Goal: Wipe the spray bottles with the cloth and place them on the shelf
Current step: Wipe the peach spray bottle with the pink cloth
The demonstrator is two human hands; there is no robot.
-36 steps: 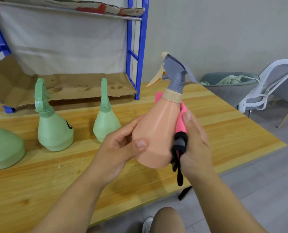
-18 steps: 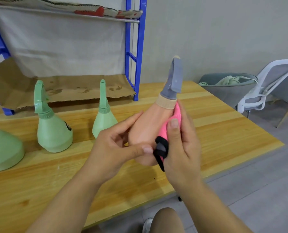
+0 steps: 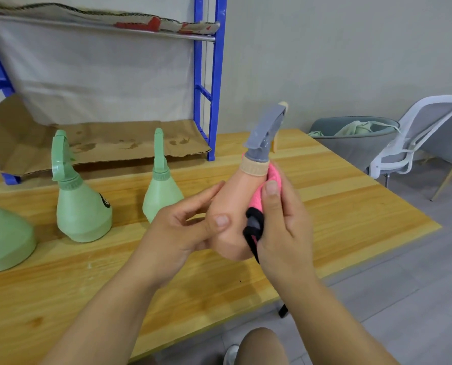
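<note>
A peach spray bottle point(image 3: 235, 206) with a grey trigger head is held tilted above the wooden table point(image 3: 338, 196). My left hand point(image 3: 182, 230) grips its lower body, thumb across the front. My right hand point(image 3: 282, 227) presses a pink cloth point(image 3: 273, 183) with a black loop against the bottle's right side. Three green spray bottles stand on the table: one point(image 3: 81, 204) left of centre, one point(image 3: 161, 191) partly behind my left hand, one point(image 3: 3, 238) cut off at the left edge. The blue metal shelf point(image 3: 210, 83) stands behind them, its lower level lined with cardboard point(image 3: 109, 143).
A grey tub chair point(image 3: 351, 146) with pale cloth in it and a white mesh chair point(image 3: 414, 135) stand to the right of the table. Grey floor lies beyond the table's front edge. My knee point(image 3: 259, 346) shows at the bottom.
The peach bottle has turned in my hands, so its trigger head now points away to the right. My right hand with the cloth has slid up the bottle's side.
</note>
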